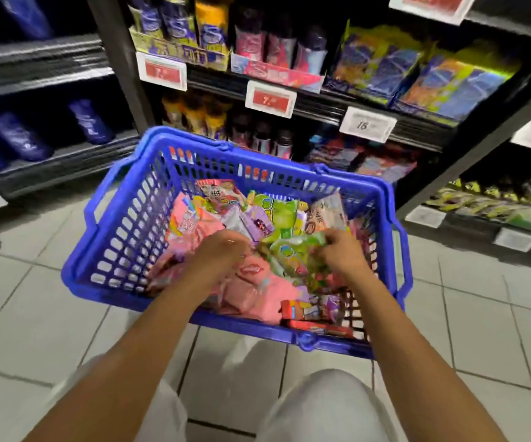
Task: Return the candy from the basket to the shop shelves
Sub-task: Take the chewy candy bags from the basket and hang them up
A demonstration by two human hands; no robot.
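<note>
blue basket is set on floor, near shelves | green candy bag is gripped by right hand | left hand is laid on pink packets, finger state cannot be told

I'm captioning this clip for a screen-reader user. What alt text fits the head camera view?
Two bare hands reach into a blue plastic basket full of candy packets: the right hand grips a green packet, the left hand rests among pink packets. The basket sits on a tiled floor before dark shop shelves of snacks with price tags.
</note>
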